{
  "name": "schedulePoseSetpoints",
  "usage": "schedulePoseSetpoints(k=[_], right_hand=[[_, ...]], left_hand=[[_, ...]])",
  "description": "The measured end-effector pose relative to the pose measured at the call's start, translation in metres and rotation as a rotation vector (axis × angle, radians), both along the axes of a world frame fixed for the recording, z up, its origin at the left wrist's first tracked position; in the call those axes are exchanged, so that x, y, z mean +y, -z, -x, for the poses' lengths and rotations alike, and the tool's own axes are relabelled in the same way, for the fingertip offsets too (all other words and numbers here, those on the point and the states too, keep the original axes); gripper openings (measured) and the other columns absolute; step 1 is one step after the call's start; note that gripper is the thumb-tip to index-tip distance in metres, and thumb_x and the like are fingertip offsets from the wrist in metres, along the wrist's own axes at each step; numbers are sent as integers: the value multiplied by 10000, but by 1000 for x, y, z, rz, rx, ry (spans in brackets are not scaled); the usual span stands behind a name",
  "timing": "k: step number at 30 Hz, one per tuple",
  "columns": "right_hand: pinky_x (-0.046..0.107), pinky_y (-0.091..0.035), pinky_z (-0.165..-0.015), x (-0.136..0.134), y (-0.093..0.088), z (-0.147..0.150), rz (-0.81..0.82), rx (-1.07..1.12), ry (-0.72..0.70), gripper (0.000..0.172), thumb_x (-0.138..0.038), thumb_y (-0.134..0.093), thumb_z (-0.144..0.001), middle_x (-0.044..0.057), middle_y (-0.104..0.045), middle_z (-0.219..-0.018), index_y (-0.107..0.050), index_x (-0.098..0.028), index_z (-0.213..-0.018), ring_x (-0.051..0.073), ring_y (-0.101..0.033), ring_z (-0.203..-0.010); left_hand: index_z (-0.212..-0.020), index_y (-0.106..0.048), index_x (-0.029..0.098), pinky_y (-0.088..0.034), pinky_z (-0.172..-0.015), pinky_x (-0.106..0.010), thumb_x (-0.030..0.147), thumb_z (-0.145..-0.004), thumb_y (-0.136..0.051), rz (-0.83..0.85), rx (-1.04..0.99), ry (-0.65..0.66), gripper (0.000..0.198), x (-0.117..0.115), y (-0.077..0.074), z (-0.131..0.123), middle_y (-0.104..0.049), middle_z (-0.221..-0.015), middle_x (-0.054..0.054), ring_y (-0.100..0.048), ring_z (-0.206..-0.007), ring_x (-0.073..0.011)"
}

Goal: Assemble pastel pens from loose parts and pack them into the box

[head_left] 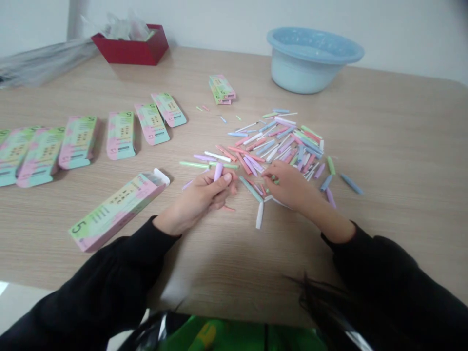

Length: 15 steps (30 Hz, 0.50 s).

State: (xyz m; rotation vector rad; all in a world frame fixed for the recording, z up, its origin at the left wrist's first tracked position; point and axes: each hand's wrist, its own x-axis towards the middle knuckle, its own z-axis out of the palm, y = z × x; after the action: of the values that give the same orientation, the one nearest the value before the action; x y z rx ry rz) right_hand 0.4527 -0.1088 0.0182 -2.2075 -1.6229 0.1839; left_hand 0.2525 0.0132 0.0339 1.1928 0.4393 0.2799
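Observation:
My left hand (199, 197) is closed around a purple pen piece (218, 171) that sticks up past the thumb. My right hand (288, 185) rests on the near edge of a pile of pastel pen pieces (281, 141), fingers pinching among green and pink ones; what it holds is hidden. A white piece (259, 214) lies just in front of both hands. An open pink and green box (117, 209) marked 5 lies to the left of my left hand, flap toward the pile.
A row of similar flat boxes (78, 141) runs along the left of the wooden table, with a small stack (221, 89) further back. A light blue basin (310, 58) stands at the back right, a red tray (133, 46) with clear wrappers at the back left.

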Motion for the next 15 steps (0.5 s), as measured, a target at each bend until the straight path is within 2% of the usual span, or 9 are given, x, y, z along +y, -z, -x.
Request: schedulePoseSetpoints(k=[4,10,13,15], right_hand=[[359,-451,-796,-1,9,11,51,-30,14,195,-195,-606,-890,96,-672,-873,-761,-160,-777,245,-632,-869],[382,-439,-848,0,16,15,86,-114,49,206,-186,-576,-913,116,-683,-981,-756,-160,-815,274,-631,-986],[414,-426,-900,0,11,16,62,-156,31,210,-177,-554,-938,142,-697,-1047,-747,-136,-867,294,-627,-1031],[415,-434,-896,-3,1,20,2,-101,41,192,-162,-551,-943,126,-724,-990,-732,-135,-883,278,-647,-971]], left_hand=[[-764,-696,149,-253,-401,-177,438,-841,-779,-11,56,-30,311,-2,14,3,-530,-627,32,-286,-450,-46],[-903,-786,166,-423,-496,-211,386,-821,-802,4,77,-29,236,-7,18,7,-636,-715,26,-308,-438,-30],[-920,-797,172,-527,-626,-256,385,-804,-818,28,99,-25,243,-6,21,7,-635,-671,43,-315,-436,-31],[-932,-800,173,-551,-678,-287,389,-796,-825,35,107,-26,257,-6,23,7,-646,-663,45,-313,-436,-35]])
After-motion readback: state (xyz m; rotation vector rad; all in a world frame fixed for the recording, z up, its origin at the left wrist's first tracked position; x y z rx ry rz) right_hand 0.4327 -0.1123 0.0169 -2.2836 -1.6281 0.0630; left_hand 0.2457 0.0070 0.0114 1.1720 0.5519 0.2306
